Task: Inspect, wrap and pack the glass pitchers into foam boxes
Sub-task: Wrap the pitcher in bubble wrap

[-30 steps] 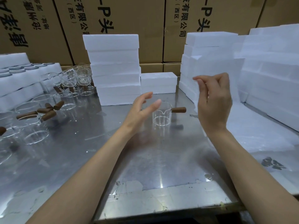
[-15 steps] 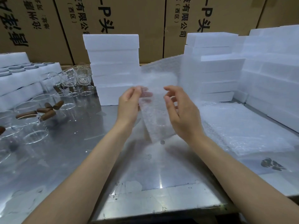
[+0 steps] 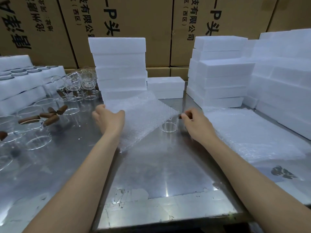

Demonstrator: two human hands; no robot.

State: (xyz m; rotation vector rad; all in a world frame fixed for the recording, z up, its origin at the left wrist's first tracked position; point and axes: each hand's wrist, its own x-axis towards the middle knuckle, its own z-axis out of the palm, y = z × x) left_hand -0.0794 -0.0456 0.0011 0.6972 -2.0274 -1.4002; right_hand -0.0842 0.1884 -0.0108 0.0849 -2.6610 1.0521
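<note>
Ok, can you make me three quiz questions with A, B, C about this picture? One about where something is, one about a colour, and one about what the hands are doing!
1. Where is the pile of spare bubble wrap?
A. On the table, by the right arm
B. On top of the cardboard cartons
C. Inside a glass pitcher

2. What colour are the foam boxes?
A. Green
B. White
C. Black

3. What is the left hand doing?
A. Lying flat on the table
B. Lifting a foam box
C. Holding a bubble wrap sheet

Answers:
1 A: the pile lies flat on the metal table, right of the right hand.
2 B: every foam stack is plain white.
3 C: its fingers pinch the sheet's edge beside the glass pitcher.
</note>
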